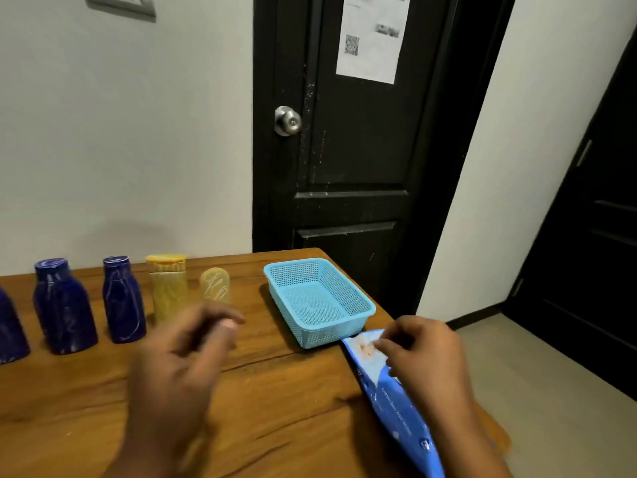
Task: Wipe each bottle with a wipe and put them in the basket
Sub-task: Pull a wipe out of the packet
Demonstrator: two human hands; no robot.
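**Task status.** No step was complete. The basket (327,332) held nothing, and no loose wipe was visible outside the wipes pack (393,408). All five visible bottles remained on the tabletop (275,391), so each appeared to need wiping and placing. The step in hand was judged to be drawing a first wipe.

**Hands.**
- The right hand (424,357) lay on the pack's far end. Its fingers were bent down onto the flap area and appeared to pinch it.
- The left hand (175,367) hovered above the tabletop, blurred. Its fingers were loosely curled and held nothing.

**Location.** From the left hand:
- The bottles stood in a row from 9 to 12 o'clock: edge blue bottle (10,332), second blue bottle (63,312), third blue bottle (123,305), tall yellow bottle (169,288) and short yellow bottle (214,284).
- The basket sat at 2 o'clock.
- The pack lay at 3 to 4 o'clock, along the tabletop's right edge.

**Orientation.**
- All bottles stood upright, with long axes vertical and caps up.
- The basket faced open side up. Its long axis ran from 11 to 5 o'clock.
- The pack lay along the same 11-to-5 line. Its far end was just beside the basket's near corner.
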